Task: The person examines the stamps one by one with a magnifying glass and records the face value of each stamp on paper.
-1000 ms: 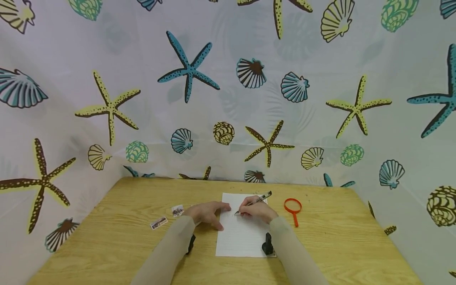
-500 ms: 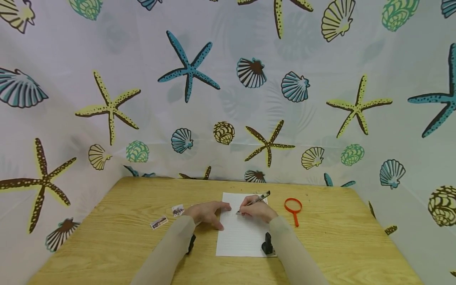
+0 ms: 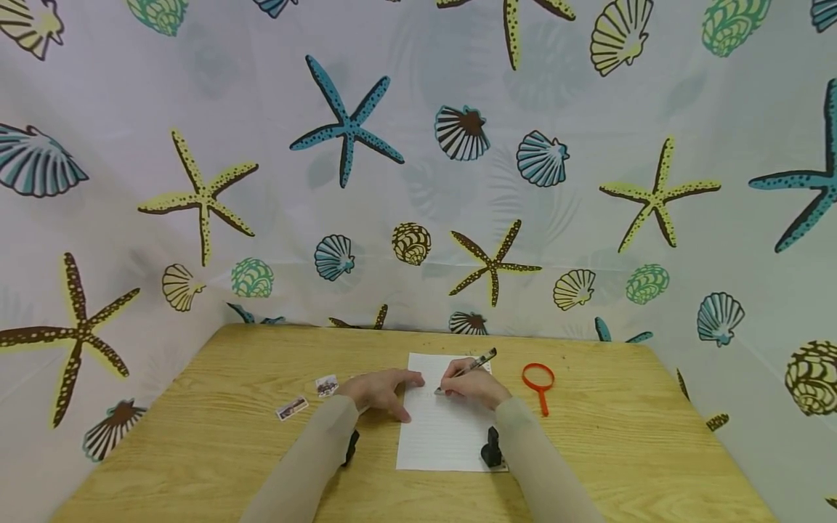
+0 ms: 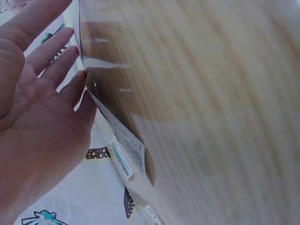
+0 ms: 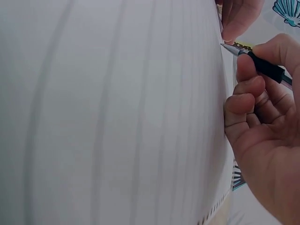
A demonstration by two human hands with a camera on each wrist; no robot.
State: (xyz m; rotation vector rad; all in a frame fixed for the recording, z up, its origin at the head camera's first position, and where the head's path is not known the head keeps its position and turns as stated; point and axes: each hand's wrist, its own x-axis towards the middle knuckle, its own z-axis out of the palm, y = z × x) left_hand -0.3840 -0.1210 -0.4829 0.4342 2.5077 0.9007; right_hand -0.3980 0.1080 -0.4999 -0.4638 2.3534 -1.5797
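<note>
My right hand pinches a pen between thumb and fingers. In the right wrist view, the pen has a dark grip and its pointed metal tip is right at the page; the other fingers curl beneath. The page is a sheet of lined white paper. My left hand lies with spread fingers over the sheet's left edge. In the left wrist view, the left hand holds nothing, and a small perforated-edged stamp, tilted up at one end, lies right by its little finger.
Two small picture stamps, a nearer one and a farther one, lie left of my left hand. A red magnifying glass lies right of the sheet. The wooden table meets a shell-and-starfish-print curtain behind.
My right hand and the pen tip have shifted slightly to the right along the sheet. The left hand and the other things have stayed in place.
</note>
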